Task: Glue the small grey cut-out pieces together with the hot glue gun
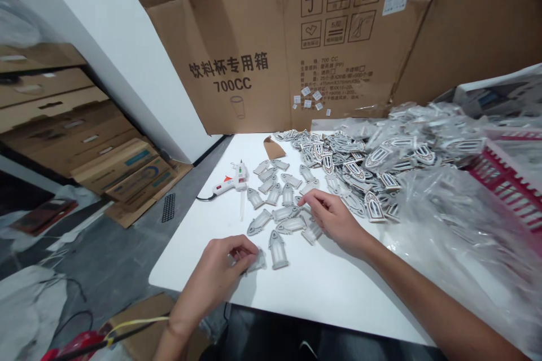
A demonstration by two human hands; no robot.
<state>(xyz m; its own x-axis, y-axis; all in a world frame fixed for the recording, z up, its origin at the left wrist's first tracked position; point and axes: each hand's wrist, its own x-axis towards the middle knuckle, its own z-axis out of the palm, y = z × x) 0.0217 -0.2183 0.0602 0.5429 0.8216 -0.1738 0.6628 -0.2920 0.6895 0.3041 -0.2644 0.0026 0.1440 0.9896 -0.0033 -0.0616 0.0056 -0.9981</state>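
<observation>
My left hand [220, 265], fingers pinched, holds a small grey arched window-shaped piece [258, 261] low over the table's front part. Just right of it lies another pointed-arch piece [278, 251] with a pale centre. My right hand [330, 214] is closed, its fingers curled and thumb near the index fingertip, over a loose spread of similar grey arch pieces [292, 224]. What its fingers grip, if anything, is hidden. One piece [312, 232] lies partly under this hand.
A white glue gun [231, 182] rests left of the pieces on the white table [195, 262]. At the right are a large heap of arch pieces [355, 163], clear plastic bags [449, 254] and a pink basket [503, 180]. A big cardboard box [254, 28] stands behind.
</observation>
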